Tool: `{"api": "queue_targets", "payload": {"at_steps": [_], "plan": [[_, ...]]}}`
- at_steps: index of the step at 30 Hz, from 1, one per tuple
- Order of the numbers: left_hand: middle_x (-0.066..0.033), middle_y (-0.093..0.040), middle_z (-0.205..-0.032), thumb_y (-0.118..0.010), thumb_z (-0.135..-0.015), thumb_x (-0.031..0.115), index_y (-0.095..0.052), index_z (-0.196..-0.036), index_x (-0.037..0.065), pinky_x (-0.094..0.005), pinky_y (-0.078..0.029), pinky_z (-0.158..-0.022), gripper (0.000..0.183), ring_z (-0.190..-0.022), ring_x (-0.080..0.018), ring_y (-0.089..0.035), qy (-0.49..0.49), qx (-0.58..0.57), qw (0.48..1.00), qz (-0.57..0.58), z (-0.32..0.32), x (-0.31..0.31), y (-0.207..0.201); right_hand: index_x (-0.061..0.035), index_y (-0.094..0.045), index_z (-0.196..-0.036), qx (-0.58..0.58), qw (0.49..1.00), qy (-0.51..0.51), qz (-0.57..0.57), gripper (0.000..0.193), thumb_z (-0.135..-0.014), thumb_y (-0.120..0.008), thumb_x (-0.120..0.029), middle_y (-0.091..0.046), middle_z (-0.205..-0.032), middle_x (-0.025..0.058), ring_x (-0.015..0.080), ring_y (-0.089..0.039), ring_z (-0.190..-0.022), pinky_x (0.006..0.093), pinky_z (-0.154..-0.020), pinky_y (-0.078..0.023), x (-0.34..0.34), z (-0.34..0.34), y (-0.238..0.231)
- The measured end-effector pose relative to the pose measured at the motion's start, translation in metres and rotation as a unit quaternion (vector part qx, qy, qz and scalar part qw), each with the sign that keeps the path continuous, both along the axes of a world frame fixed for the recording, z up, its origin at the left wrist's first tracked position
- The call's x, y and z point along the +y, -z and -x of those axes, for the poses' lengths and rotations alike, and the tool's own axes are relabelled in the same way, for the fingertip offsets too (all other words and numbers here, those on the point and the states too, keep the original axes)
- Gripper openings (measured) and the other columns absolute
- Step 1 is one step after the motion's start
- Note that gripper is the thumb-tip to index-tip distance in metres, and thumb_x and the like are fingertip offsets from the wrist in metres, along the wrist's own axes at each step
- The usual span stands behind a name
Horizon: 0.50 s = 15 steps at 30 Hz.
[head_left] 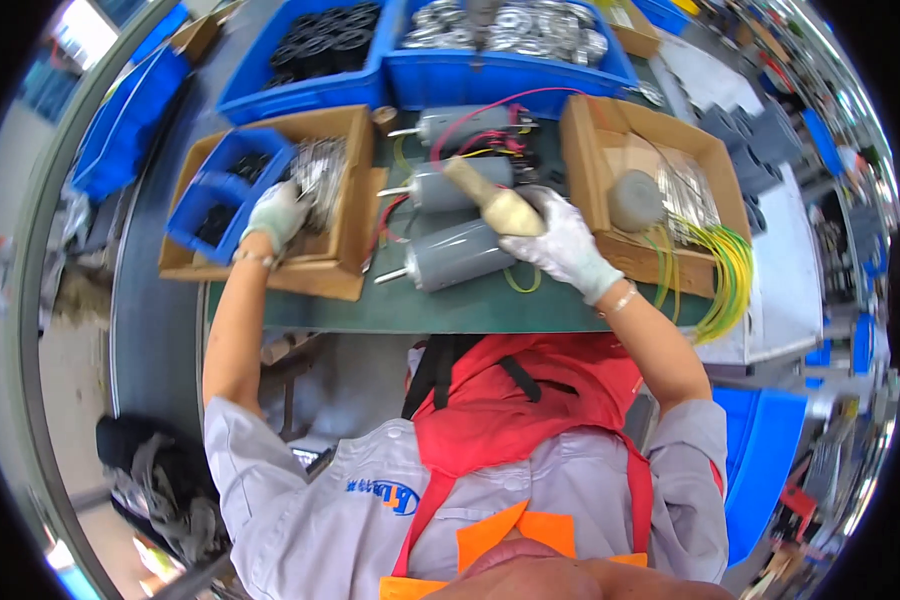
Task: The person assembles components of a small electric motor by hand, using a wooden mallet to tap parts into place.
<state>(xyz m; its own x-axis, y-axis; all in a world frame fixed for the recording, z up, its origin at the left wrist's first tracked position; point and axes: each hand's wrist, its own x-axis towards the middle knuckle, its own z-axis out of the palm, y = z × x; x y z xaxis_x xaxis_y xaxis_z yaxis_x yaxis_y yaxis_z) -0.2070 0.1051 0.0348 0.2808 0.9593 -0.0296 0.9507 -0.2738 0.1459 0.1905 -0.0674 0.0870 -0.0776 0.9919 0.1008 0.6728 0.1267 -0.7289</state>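
My right hand [560, 243], in a white glove, is closed round a mallet-like tool with a rounded pale head [513, 214] and a short wooden shaft pointing up and left. The tool is over grey cylindrical motors [460, 255], which lie side by side with shafts pointing left. My left hand [278, 215], also gloved, reaches into the left cardboard box [315, 278]. Its bent fingertips are among thin silver metal rods [320, 170]; what they pinch is hidden. Small blue bins [245, 155] with black parts sit beside that hand.
Blue bins of black parts [325, 45] and silver metal parts [510, 30] stand at the back. The right cardboard box [590, 160] contains rods and a grey round piece [636, 200]; yellow-green wires [725, 290] hang over its front. A red wire arches above the motors.
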Motion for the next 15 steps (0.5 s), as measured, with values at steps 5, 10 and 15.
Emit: {"api": "queue_targets", "payload": {"at_steps": [5,10,15], "plan": [[-0.0206,-0.062,-0.117,-0.059,-0.088,0.01,-0.06,-0.117,0.001,-0.0426,-0.046,-0.096,0.031,-0.11,-0.0375,-0.058,0.096,-0.215,0.949,-0.208,-0.07,-0.041,-0.051,0.0019,-0.056,-0.125,0.153,0.984,-0.001,-0.095,0.072,-0.068,-0.084,-0.031,-0.063,-0.117,0.016,0.0249,-0.061,-0.107,0.0361,-0.095,-0.047,0.012,-0.026,-0.05],[-0.0165,-0.062,-0.121,-0.065,-0.081,0.004,-0.062,-0.115,0.002,-0.044,-0.042,-0.101,0.034,-0.116,-0.0344,-0.057,0.315,-0.292,0.884,-0.184,-0.178,-0.072,-0.103,0.0031,-0.06,-0.12,0.22,0.962,0.103,-0.126,0.061,-0.072,-0.08,-0.028,-0.068,-0.103,0.0097,0.0164,-0.063,-0.095,0.0318,-0.085,-0.052,-0.008,-0.093,-0.119],[-0.0157,-0.059,-0.124,-0.068,-0.08,0.012,-0.059,-0.121,0.004,-0.0454,-0.041,-0.102,0.043,-0.119,-0.0358,-0.054,0.475,-0.317,0.803,-0.171,-0.303,-0.055,-0.112,0.0047,-0.061,-0.114,0.264,0.927,0.229,-0.138,0.046,-0.082,-0.071,-0.026,-0.066,-0.098,0.0064,0.0112,-0.06,-0.088,0.0267,-0.081,-0.048,-0.055,-0.184,-0.093]]}}
